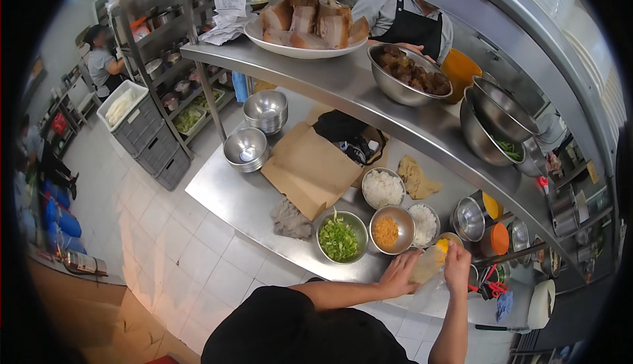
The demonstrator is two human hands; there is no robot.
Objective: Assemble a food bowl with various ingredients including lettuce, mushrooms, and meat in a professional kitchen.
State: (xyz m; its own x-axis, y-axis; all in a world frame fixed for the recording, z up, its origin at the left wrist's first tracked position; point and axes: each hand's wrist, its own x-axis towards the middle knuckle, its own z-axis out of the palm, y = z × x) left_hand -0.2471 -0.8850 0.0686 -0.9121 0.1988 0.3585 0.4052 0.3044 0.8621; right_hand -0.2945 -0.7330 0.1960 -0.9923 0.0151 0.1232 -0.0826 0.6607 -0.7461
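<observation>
A clear plastic bag [427, 266] is between my hands at the table's front edge, with a patch of yellow at its top. My left hand [399, 275] holds the bag's left side, its fingers close together. Closed at the bag's right side is my right hand [457, 266]; its fingertips are partly hidden. Just left of the bag stand steel bowls: chopped green leaves [338, 239], orange bits [385, 232], and two with white rice-like grains [382, 188] [423, 222].
Brown cardboard [313, 166], a grey cloth [291, 219] and stacked steel bowls [246, 148] lie further left on the table. Overhead, a metal shelf [316, 77] carries a plate of pork slabs [306, 24] and a bowl of brown chunks [409, 74]. Red-handled scissors [491, 285] lie right. A person [412, 18] stands opposite.
</observation>
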